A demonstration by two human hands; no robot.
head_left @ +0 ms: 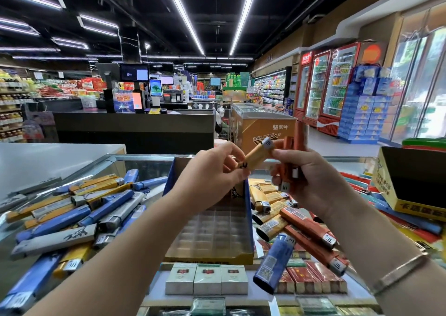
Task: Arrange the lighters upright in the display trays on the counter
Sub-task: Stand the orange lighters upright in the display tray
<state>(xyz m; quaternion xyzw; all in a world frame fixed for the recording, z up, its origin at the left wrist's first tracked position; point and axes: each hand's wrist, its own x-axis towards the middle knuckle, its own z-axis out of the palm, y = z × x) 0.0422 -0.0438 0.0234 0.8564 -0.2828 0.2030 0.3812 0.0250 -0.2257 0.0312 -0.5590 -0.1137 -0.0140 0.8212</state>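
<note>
So both hands are up in the air above the bench, and a yellow lighter point(255, 157) is caught between them. The left hand point(214, 170) pinches its bottom end, while the right hand point(306, 178) has fingertips on the metal cap end and is also clutching a small bunch of orange lighters point(290, 161). The yellow one's long axis runs slanted, cap up toward the right hand, base down toward the left, so nowhere near upright.

The display tray point(212, 233), with its clear grid of slots, sits directly below and a bit nearer the person, between the forearms. My guess is the lighter has to be tipped cap-up and brought straight down. Left hand looks the better placed for that. Loose lighters point(72, 209) are piled near the left edge, with more on the right.
</note>
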